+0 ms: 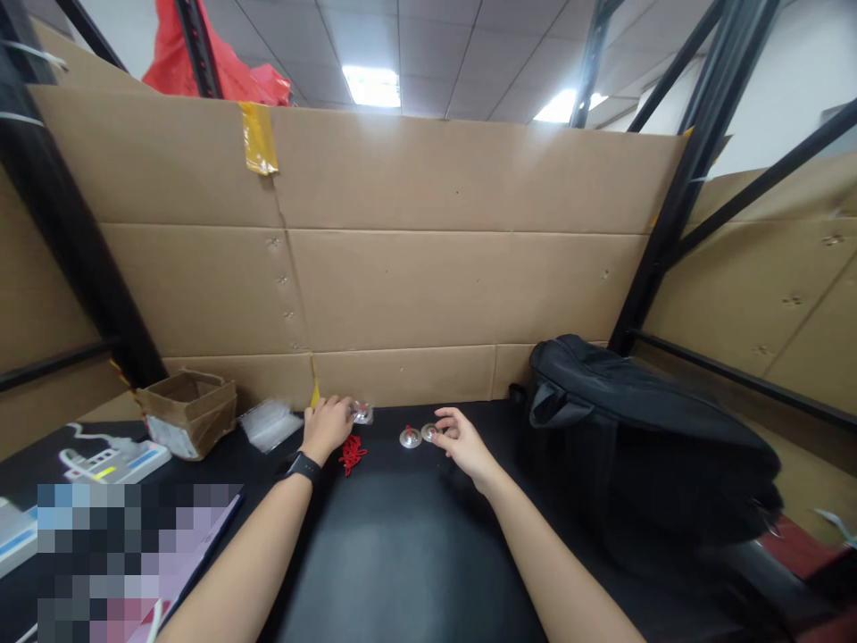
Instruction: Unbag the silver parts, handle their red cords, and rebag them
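Note:
My left hand (328, 427), with a dark watch on its wrist, reaches to the back of the black table. Its curled fingers are on a small clear plastic packet (362, 412) with something shiny and a bit of red inside. A tangle of red cord (352, 455) lies just in front of that hand. To the right, my right hand (463, 445) has its thumb and a fingertip at the edge of a small round metal cymbal (428, 432) with a red middle, the index finger raised. A matching cymbal (411, 438) lies right beside it on the table.
A clear plastic bag (269, 425) and an open cardboard box (188, 413) stand left of my left hand, near a white power strip (120, 460). A large black bag (643, 446) occupies the right side. Cardboard (402, 286) walls the back between dark metal posts.

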`<state>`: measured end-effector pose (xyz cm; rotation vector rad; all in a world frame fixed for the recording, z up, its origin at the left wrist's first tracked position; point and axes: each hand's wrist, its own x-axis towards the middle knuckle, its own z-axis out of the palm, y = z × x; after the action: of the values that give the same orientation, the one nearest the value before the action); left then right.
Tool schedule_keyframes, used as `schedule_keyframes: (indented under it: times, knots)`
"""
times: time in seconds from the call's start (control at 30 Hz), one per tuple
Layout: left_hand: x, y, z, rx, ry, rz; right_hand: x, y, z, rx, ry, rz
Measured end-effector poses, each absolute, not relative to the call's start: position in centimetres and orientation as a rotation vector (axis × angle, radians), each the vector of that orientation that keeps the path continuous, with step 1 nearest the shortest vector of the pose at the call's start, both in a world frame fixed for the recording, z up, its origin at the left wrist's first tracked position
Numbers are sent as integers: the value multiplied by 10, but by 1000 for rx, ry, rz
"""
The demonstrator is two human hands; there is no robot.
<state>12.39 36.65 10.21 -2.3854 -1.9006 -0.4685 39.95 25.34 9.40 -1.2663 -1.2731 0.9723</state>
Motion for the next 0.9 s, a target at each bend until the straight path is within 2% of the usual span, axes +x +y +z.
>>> schedule_keyframes:
  times: [0.13,0.3,0.4,0.67,0.9]
  knots:
    - [123,351,100,-2257,-1847,-430,403,253,92,-1287,-1412,850]
    - [103,337,106,-2135,-2012,-394,410,248,92,-1431,-1720,365]
    - [84,330,106,-2111,-2121,-282,411,245,93,-1498,-1839,207]
    - [57,323,81,-2149,-2357,-215,402,241,91,-1614,-2012,88]
    - [41,325,84,-2107,-2353,-187,390,242,86,-1543,-2138,88]
